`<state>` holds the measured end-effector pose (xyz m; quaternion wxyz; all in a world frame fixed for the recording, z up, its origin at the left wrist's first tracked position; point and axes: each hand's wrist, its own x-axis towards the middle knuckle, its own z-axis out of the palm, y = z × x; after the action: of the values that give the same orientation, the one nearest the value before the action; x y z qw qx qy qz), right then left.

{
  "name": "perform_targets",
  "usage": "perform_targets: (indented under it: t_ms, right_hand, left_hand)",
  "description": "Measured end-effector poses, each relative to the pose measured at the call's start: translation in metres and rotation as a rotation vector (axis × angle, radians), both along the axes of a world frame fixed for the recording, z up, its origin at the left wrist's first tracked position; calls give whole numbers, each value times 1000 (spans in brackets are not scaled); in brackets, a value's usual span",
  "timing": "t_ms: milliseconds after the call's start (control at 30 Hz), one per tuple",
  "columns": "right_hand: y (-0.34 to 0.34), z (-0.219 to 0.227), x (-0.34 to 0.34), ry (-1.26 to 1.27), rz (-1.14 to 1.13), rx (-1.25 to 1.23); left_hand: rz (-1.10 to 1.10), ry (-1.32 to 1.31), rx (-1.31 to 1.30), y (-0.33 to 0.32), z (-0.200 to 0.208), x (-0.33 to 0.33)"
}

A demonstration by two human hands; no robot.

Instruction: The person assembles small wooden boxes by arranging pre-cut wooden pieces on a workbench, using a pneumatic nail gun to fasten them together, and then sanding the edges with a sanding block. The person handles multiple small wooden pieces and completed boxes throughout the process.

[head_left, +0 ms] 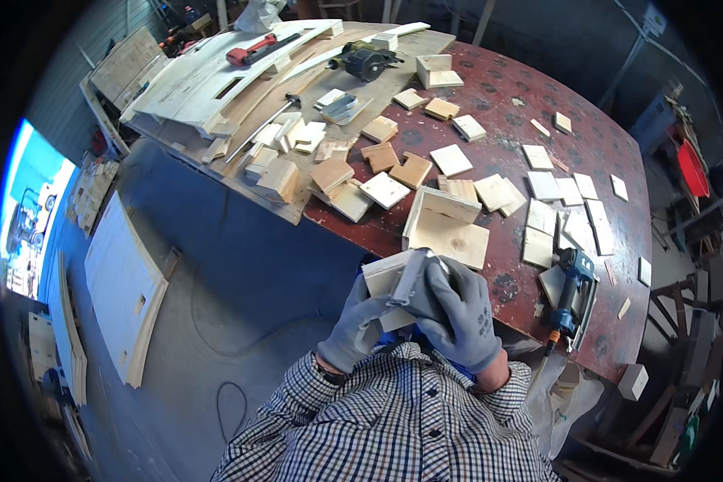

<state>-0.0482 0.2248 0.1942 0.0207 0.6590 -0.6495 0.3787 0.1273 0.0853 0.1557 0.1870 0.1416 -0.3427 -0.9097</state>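
Note:
Both my hands wear grey work gloves and meet in front of my chest, at the table's near edge. Pale boards joined into a wooden piece (383, 275) are gripped by my left hand (353, 323), its fingers wrapped round the side. My right hand (463, 315) is closed on a dark grey, bent sheet-like piece (419, 291), which looks like sandpaper and lies against the wood. Part of the wood is hidden behind the hands. Just beyond them, a small open wooden box (450, 231) rests on the table.
Wooden blocks (386, 189) and small squares lie scattered over the dark red table (490, 88). A blue nail gun (572, 293) lies at the right. Farther off are a black power tool (367, 63), a hammer (292, 101) and a red tool (249, 51). Panels (124, 289) lean at left.

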Motion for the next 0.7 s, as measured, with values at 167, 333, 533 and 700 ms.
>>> perform_targets:
  t_ms: [167,333,533,700]
  right_hand:
    - [25,-59,-22,-317,-219,64]
    - [-1,4,8,10,57,32]
    - [7,-45,-9,-176,-83,6]
    - [7,-16,-9,-365,-35,-75]
  left_hand:
    - [71,23,136,4,-11,9]
    - [56,10,73,4,-7,8]
    - [30,26,81,0,6,15]
    - [128,35,143,0,2,22]
